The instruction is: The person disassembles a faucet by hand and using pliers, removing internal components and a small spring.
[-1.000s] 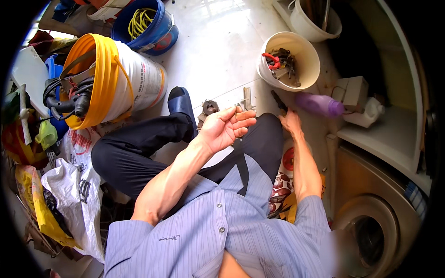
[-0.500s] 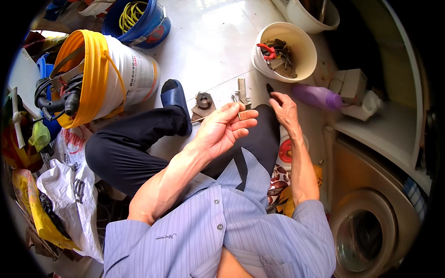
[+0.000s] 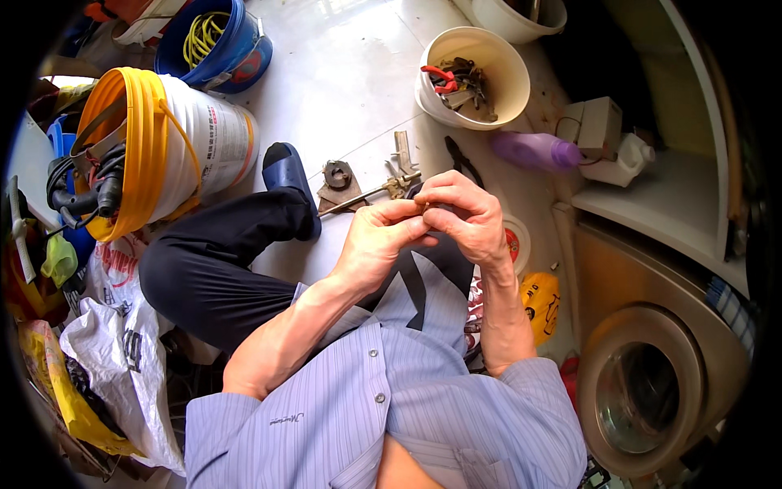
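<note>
Two hands (image 3: 376, 244) (image 3: 468, 220) pinching something small (image 3: 424, 209), perhaps metal, bucket (image 3: 184, 106) with printed label (image 3: 218, 134)

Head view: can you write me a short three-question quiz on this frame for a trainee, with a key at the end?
1. True or false: the left hand and right hand are brought close together at the fingertips.
2. Multiple choice: what is on the flat plate near the blue slipper?
a) a purple bottle
b) a dark ring
c) a yellow cord
3. Fill in: the red-handled tool is in the ____ bucket.

Key:
1. True.
2. b, a dark ring.
3. Cream.
</note>
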`<control>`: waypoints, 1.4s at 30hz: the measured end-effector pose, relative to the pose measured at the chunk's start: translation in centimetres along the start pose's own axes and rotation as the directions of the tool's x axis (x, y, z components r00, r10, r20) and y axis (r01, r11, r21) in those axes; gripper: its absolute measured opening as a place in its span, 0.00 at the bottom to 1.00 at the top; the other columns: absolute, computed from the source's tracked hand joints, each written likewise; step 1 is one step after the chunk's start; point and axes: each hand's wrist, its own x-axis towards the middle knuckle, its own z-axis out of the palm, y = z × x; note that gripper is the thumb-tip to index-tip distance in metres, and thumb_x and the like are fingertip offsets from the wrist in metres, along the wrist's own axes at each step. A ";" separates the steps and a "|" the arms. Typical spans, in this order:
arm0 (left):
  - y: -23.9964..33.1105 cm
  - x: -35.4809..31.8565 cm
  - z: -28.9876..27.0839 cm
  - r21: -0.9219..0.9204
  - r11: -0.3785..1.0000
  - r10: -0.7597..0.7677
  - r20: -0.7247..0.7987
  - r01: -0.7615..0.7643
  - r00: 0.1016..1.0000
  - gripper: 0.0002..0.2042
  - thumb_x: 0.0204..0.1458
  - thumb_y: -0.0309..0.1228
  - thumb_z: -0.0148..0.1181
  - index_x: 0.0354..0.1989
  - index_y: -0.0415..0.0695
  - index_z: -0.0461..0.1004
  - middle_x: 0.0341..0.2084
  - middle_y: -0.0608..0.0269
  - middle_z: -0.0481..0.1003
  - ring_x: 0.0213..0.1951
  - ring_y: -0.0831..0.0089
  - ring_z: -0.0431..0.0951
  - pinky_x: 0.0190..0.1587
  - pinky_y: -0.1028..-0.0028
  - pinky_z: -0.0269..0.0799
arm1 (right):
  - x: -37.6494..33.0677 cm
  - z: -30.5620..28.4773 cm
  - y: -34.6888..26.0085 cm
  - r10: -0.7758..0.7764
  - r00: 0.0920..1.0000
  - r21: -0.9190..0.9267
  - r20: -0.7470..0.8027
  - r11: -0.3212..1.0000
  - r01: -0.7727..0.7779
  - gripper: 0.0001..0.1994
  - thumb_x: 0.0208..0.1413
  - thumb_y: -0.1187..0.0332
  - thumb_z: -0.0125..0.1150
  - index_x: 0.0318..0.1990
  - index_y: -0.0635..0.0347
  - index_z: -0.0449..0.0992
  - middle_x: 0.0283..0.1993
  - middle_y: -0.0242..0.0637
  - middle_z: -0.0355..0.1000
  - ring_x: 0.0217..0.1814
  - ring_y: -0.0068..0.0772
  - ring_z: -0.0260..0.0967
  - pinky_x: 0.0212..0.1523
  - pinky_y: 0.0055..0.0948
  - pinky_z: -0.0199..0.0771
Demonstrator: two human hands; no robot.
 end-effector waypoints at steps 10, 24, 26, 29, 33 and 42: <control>8.8 -2.4 -1.7 0.954 0.191 0.512 0.104 -0.231 0.853 0.24 0.51 0.24 0.71 0.58 0.39 0.74 0.47 0.53 0.78 0.48 0.67 0.80 0.51 0.71 0.76 | 3.0 1.8 4.8 0.172 0.940 0.192 -0.293 0.974 -0.118 0.05 0.59 0.78 0.63 0.42 0.65 0.79 0.35 0.30 0.77 0.37 0.20 0.73 0.41 0.21 0.73; 21.5 -2.4 -5.5 0.905 -0.384 0.561 0.386 -0.183 0.732 0.17 0.54 0.31 0.71 0.51 0.41 0.79 0.51 0.56 0.80 0.45 0.62 0.82 0.46 0.70 0.77 | 12.3 8.3 26.1 0.792 0.606 0.232 -0.069 0.604 -0.763 0.08 0.59 0.74 0.63 0.45 0.66 0.77 0.34 0.35 0.78 0.30 0.23 0.76 0.30 0.22 0.81; 21.7 -2.3 -5.6 0.912 -0.356 0.557 0.381 -0.202 0.738 0.17 0.53 0.31 0.72 0.50 0.41 0.79 0.51 0.56 0.80 0.45 0.62 0.82 0.46 0.70 0.77 | 12.2 8.5 27.3 0.797 0.601 0.175 -0.051 0.600 -0.781 0.08 0.59 0.74 0.60 0.44 0.66 0.77 0.33 0.35 0.78 0.29 0.22 0.75 0.29 0.20 0.80; 22.2 -2.4 -5.6 0.919 -0.348 0.570 0.366 -0.187 0.736 0.16 0.53 0.30 0.72 0.50 0.41 0.80 0.51 0.58 0.80 0.45 0.63 0.82 0.45 0.70 0.77 | 11.5 8.0 28.5 0.828 0.555 0.152 -0.080 0.560 -0.814 0.08 0.59 0.75 0.58 0.44 0.67 0.77 0.32 0.35 0.77 0.29 0.21 0.74 0.27 0.20 0.78; 22.9 -2.5 -5.7 0.894 -0.395 0.557 0.416 -0.211 0.719 0.16 0.53 0.29 0.71 0.50 0.43 0.80 0.51 0.59 0.80 0.46 0.65 0.82 0.45 0.71 0.76 | 10.9 7.8 29.0 0.778 0.601 0.081 -0.183 0.621 -0.780 0.11 0.58 0.72 0.58 0.46 0.68 0.79 0.32 0.34 0.77 0.28 0.22 0.72 0.27 0.22 0.74; 22.6 -2.5 -5.3 0.924 -0.314 0.549 0.363 -0.217 0.753 0.17 0.52 0.28 0.72 0.50 0.42 0.80 0.51 0.58 0.80 0.46 0.65 0.82 0.46 0.70 0.77 | 12.8 9.0 29.9 0.729 0.660 -0.160 -0.182 0.640 -0.751 0.16 0.59 0.60 0.67 0.43 0.66 0.81 0.30 0.30 0.75 0.27 0.20 0.69 0.29 0.23 0.70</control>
